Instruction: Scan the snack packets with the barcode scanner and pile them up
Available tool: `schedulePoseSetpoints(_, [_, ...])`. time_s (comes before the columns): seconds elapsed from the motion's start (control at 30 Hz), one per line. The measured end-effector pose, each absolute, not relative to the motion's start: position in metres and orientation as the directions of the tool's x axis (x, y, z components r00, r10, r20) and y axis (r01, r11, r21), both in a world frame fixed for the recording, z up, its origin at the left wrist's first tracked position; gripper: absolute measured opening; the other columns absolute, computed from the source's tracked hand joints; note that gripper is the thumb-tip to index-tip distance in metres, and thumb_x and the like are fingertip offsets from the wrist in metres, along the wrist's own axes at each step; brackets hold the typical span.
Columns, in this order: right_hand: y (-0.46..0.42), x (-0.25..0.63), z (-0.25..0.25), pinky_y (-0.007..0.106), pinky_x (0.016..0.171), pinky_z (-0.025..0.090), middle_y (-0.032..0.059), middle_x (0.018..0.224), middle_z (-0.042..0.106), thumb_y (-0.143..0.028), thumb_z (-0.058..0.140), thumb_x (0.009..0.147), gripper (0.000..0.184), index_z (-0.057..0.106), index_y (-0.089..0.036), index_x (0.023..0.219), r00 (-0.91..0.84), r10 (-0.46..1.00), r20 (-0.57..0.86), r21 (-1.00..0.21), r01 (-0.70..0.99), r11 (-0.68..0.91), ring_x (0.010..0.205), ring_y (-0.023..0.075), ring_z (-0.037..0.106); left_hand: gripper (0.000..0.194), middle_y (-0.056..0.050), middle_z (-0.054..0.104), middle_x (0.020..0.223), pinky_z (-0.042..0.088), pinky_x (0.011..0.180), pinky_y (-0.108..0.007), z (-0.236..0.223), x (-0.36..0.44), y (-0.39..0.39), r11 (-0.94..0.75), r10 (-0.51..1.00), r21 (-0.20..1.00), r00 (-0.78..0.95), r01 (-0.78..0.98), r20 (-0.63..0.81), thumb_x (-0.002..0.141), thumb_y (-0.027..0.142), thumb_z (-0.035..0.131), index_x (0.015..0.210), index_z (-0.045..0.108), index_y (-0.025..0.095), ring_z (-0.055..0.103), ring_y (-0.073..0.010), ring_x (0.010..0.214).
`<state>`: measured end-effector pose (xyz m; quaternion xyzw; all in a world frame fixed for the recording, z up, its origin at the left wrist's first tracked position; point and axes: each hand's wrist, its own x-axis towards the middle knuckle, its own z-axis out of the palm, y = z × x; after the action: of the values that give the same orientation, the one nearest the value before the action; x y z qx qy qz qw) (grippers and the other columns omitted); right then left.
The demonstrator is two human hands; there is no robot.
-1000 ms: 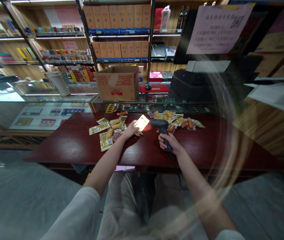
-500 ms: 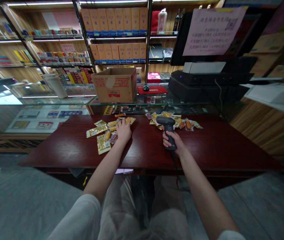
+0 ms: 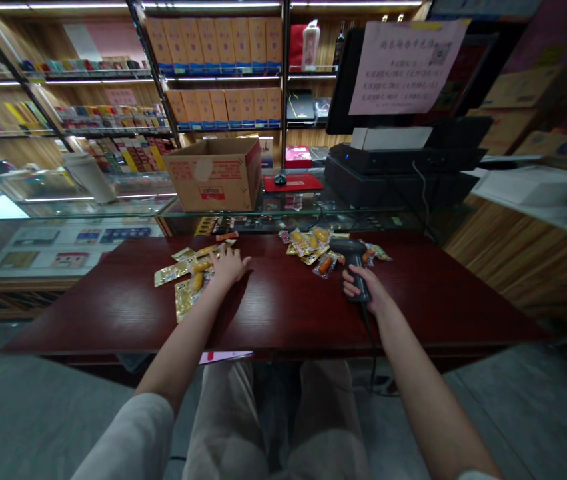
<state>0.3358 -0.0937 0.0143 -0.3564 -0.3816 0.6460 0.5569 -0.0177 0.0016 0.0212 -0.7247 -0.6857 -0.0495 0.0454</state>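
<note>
My right hand (image 3: 366,291) is wrapped round the handle of a black barcode scanner (image 3: 352,256) held upright on the dark red table (image 3: 288,307). Just behind the scanner lies a pile of clear snack packets (image 3: 313,248) with orange and yellow contents. My left hand (image 3: 227,267) lies flat with fingers spread on the right edge of a second pile of gold foil snack packets (image 3: 188,275) at the left. I cannot see anything gripped in the left hand.
A glass counter (image 3: 113,200) runs behind the table, carrying a cardboard box (image 3: 213,173), a white cup (image 3: 88,177), a red mouse pad (image 3: 293,181) and a black register with a monitor (image 3: 403,160). Shelves of boxed goods fill the back wall.
My left hand has laid the shiny gold packet it held by the scanner onto the left pile and now rests flat there. The view has shifted to the right.
</note>
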Motion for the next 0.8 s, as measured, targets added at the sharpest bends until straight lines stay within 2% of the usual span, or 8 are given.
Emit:
schedulePoseSetpoints(0.07, [-0.092,0.338,0.012,0.020,0.038,0.033,-0.0108,0.055,0.047,-0.036,0.079,0.072,0.039,0.052,-0.020,0.095,-0.115,0.992,-0.044,-0.882,-0.461,-0.093,0.034,0.0029,0.032,0.056,-0.024,0.056,0.142,0.022,0.117,-0.064,0.028,0.006,0.007,-0.134,0.964,0.018,0.127,0.991,0.232,0.100,0.050,0.037,0.136,0.058,0.012,0.043,-0.0401,0.140])
schedulePoseSetpoints(0.17, [-0.092,0.340,0.010,0.020,0.038,0.032,-0.0111,0.055,0.047,-0.037,0.079,0.072,0.045,0.053,-0.020,0.105,-0.108,0.993,-0.051,-0.879,-0.467,-0.096,0.033,0.0035,0.033,0.056,-0.018,0.058,0.138,0.044,0.106,-0.048,0.030,0.058,0.017,-0.367,0.921,0.169,0.331,0.915,0.207,0.099,0.050,0.043,0.142,0.051,0.016,0.055,-0.0330,0.127])
schedulePoseSetpoints(0.27, [-0.094,0.341,0.008,0.021,0.038,0.033,-0.0114,0.056,0.048,-0.037,0.078,0.072,0.049,0.053,-0.020,0.110,-0.097,0.994,-0.057,-0.885,-0.456,-0.096,0.033,0.0043,0.034,0.056,-0.015,0.054,0.145,0.043,0.108,-0.044,0.024,0.106,0.027,-0.544,0.837,0.255,0.500,0.799,0.221,0.098,0.045,0.050,0.148,0.045,0.020,0.053,-0.0286,0.132])
schedulePoseSetpoints(0.37, [-0.097,0.342,0.006,0.021,0.039,0.033,-0.0117,0.056,0.049,-0.038,0.077,0.073,0.049,0.053,-0.020,0.112,-0.086,0.995,-0.054,-0.888,-0.451,-0.087,0.034,0.0044,0.034,0.061,-0.016,0.051,0.148,0.042,0.108,-0.049,0.014,0.134,0.036,-0.528,0.849,0.285,0.505,0.800,0.154,0.095,0.043,0.055,0.151,0.042,0.022,0.047,-0.0327,0.136])
schedulePoseSetpoints(0.5, [-0.099,0.343,0.006,0.021,0.039,0.031,-0.0121,0.056,0.048,-0.039,0.077,0.073,0.046,0.052,-0.022,0.108,-0.094,0.995,-0.043,-0.891,-0.447,-0.081,0.034,0.0045,0.034,0.055,-0.016,0.053,0.145,0.046,0.104,-0.051,0.008,0.140,0.041,-0.489,0.872,0.224,0.470,0.843,0.134,0.097,0.039,0.052,0.150,0.046,0.025,0.047,-0.0363,0.135])
schedulePoseSetpoints(0.67, [-0.099,0.342,0.008,0.021,0.040,0.032,-0.0125,0.056,0.048,-0.039,0.078,0.072,0.048,0.051,-0.022,0.108,-0.113,0.992,-0.049,-0.899,-0.427,-0.093,0.034,0.0047,0.034,0.045,-0.021,0.060,0.133,0.050,0.099,-0.044,0.010,0.123,0.035,-0.558,0.825,0.062,0.547,0.827,0.142,0.100,0.019,0.038,0.144,0.050,0.016,0.061,-0.0305,0.121])
schedulePoseSetpoints(0.73, [-0.099,0.342,0.008,0.021,0.040,0.032,-0.0127,0.056,0.048,-0.040,0.078,0.072,0.048,0.051,-0.021,0.108,-0.108,0.993,-0.048,-0.901,-0.423,-0.090,0.034,0.0045,0.034,0.047,-0.021,0.062,0.130,0.052,0.097,-0.042,0.012,0.111,0.030,-0.572,0.815,0.054,0.560,0.818,0.152,0.099,0.014,0.032,0.143,0.050,0.014,0.063,-0.0291,0.118])
schedulePoseSetpoints(0.8, [-0.100,0.342,0.008,0.021,0.040,0.032,-0.0127,0.056,0.048,-0.040,0.078,0.072,0.048,0.051,-0.021,0.107,-0.106,0.993,-0.048,-0.902,-0.422,-0.089,0.035,0.0044,0.034,0.048,-0.020,0.062,0.133,0.052,0.097,-0.041,0.014,0.095,0.027,-0.556,0.825,0.110,0.532,0.824,0.189,0.097,0.011,0.034,0.143,0.050,0.013,0.063,-0.0298,0.119])
